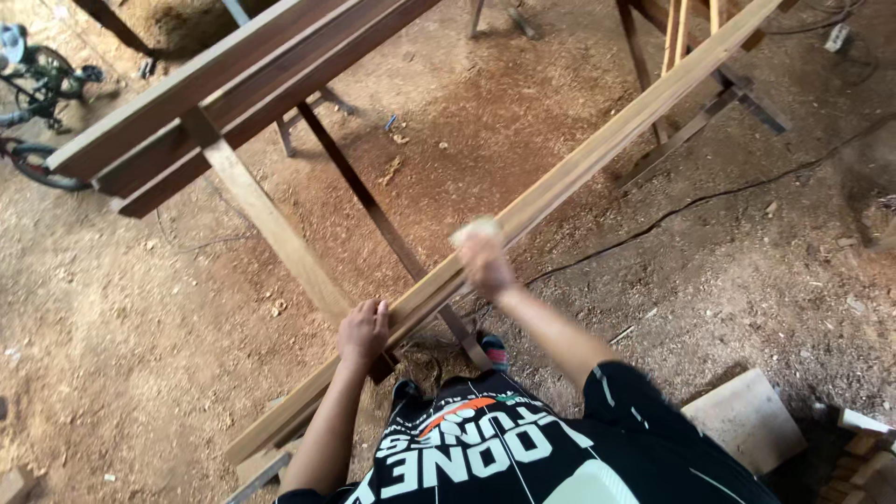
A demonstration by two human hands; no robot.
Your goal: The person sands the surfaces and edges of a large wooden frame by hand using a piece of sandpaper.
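A long pale wooden plank [597, 154] runs diagonally from the lower left to the upper right, resting on trestles. My left hand [362, 332] lies on the plank's near part, fingers curled over its edge. My right hand [485, 263] is farther along the plank, pressing a small pale pad, seemingly sandpaper [474, 230], against its top face. The right hand looks blurred.
A stack of dark wooden beams [224, 89] lies on a trestle at the upper left. A bicycle [37, 103] stands at the far left. A black cable [709, 198] crosses the sawdust-covered dirt floor. A flat board [747, 420] lies at the lower right.
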